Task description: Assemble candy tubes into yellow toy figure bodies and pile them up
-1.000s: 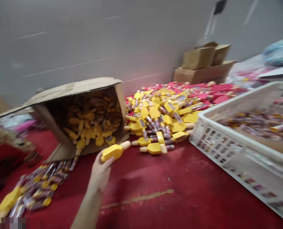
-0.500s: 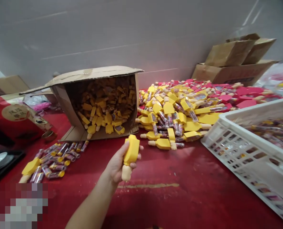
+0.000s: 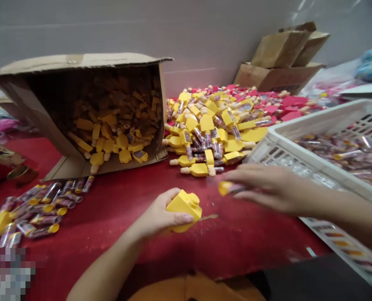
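Observation:
My left hand [image 3: 157, 215] is closed around a yellow bottle-shaped plastic piece [image 3: 181, 204], whose round neck points up and to the right. From the right comes my right hand [image 3: 264, 186], smeared by motion, its fingers closed on a small clear tube with a yellow end [image 3: 226, 188]. A short gap separates this tube from the yellow piece. Behind both hands lies a heap of yellow pieces [image 3: 206, 123] with tan knobs, some with clear tubes attached. More loose tubes [image 3: 48, 207] are spread on the red table [image 3: 110, 217] at the left.
A cardboard box [image 3: 23, 108] lies on its side, full of yellow pieces. At the right stands a white plastic crate [image 3: 345, 109] of tubes. Pink-red pieces [image 3: 294, 102] and cardboard boxes [image 3: 275, 77] are at the back. A small brass-coloured bowl [image 3: 22, 173] sits far left.
My left hand has turned the yellow piece, its neck now facing up and right. My right hand has entered from the right with a tube. The view has shifted right.

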### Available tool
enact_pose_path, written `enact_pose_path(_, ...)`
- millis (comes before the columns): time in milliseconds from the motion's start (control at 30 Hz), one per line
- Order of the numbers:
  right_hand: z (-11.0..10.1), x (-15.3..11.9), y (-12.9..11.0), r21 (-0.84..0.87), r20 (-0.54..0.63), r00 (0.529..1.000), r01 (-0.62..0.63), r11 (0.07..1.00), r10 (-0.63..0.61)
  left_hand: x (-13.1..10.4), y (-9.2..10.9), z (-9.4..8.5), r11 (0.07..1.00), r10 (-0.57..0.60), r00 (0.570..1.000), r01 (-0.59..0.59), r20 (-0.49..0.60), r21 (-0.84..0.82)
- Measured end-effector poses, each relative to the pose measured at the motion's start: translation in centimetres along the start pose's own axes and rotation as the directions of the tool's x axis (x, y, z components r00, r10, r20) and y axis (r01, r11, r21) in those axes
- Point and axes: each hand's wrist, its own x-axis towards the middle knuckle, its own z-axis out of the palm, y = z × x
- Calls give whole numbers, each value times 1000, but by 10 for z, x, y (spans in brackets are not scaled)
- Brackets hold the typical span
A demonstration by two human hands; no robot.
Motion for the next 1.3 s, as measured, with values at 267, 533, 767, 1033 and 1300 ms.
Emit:
enact_pose_path(267,42,24,-42,-94,106,949,307,947,-297,-9,3,2,772,66,998,-50,-2,633)
enact_pose_path(533,61,13,-51,263,354,909,-322,909,219,-5,-22,14,418,229,972,-59,-43,906)
enact_pose_path(767,85,5,-41,437,780,514,-856,277,357,3,-32,13,-22,268,949,-165,165,986)
enact_pose_path(1033,92,-1,-38,66,285,914,-318,946,288,11,-32,-6,-111,401,866,-278,300,954)
enact_pose_path(1300,97,22,-31,495,499,780,-614,615,378,21,-30,-25,-239,510,766,-312,392,920)
